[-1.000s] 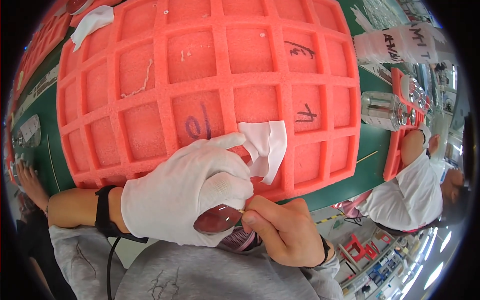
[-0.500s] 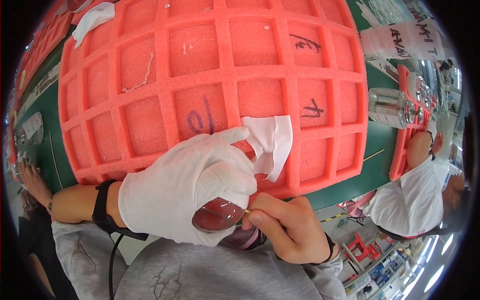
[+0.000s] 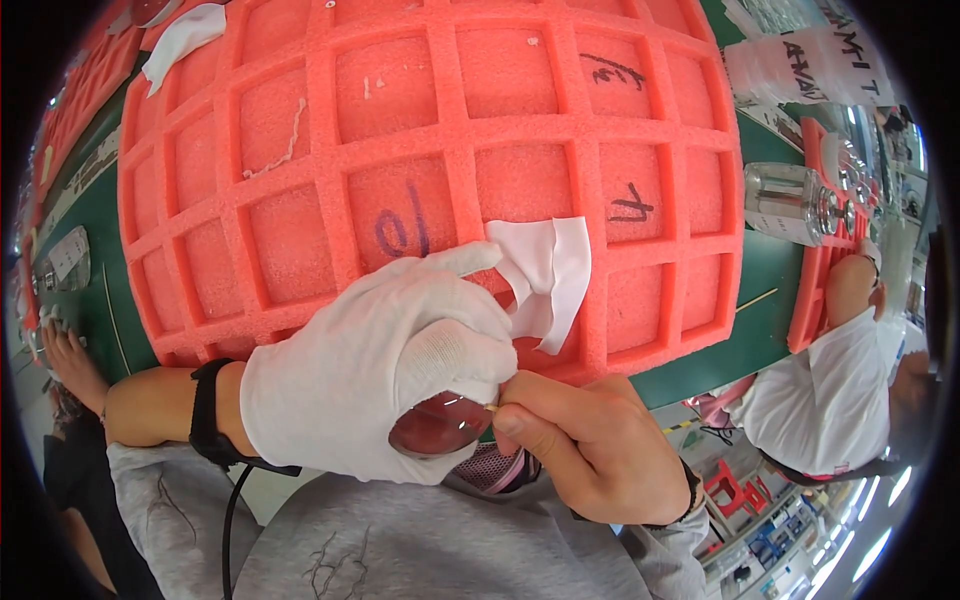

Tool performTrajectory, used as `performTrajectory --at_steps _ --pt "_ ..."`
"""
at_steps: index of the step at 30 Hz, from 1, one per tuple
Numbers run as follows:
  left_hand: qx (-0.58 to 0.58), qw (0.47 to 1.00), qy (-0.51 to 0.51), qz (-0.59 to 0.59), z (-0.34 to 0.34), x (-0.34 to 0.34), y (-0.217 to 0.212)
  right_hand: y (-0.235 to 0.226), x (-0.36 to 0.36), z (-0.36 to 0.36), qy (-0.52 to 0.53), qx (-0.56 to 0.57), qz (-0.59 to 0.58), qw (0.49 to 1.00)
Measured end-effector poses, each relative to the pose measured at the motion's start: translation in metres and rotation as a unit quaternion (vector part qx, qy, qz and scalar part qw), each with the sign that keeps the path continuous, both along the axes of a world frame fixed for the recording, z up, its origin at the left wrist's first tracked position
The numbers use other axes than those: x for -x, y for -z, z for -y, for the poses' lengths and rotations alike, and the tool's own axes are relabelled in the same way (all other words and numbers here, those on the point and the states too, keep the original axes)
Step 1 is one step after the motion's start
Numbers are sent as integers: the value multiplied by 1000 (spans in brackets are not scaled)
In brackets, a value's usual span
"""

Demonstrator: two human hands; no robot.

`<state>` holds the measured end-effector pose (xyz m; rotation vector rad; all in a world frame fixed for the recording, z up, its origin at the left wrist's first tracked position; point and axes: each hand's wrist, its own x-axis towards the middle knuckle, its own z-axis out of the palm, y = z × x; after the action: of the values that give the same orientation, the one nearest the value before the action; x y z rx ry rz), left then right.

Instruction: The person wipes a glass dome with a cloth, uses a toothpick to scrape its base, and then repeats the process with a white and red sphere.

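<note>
My left hand, in a white glove, is closed around a round, clear lens with a dark reddish look. My bare right hand pinches a thin wooden stick, its visible end at the lens's right edge; most of the stick is hidden by the fingers. A folded white cloth lies beside the left fingertips over the foam tray; I cannot tell if those fingers touch it. Beneath it is the pink foam tray with square pockets, some marked by hand.
At the upper left of the tray hangs another white cloth. To the right on the green table are a glass pump bottle, a wrapped roll and another thin stick. Other people sit at both sides, one in a white shirt.
My right hand has turned slightly and shifted a little up and right, with the stick still at the lens edge. The left hand keeps its hold on the lens. The view has shifted slightly.
</note>
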<state>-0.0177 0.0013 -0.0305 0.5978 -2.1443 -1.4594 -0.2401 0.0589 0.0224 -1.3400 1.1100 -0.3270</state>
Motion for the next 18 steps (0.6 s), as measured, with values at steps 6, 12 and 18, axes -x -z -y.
performTrajectory --at_steps 6,12,18 --pt "0 1000 13 1 2 -1 -4 5 0 1 21 -8 45 999" --pt "9 1000 3 -15 5 0 -8 10 4 -6 30 -30 96 994" --pt "9 999 9 -30 6 1 -2 7 3 1 31 -34 82 996"
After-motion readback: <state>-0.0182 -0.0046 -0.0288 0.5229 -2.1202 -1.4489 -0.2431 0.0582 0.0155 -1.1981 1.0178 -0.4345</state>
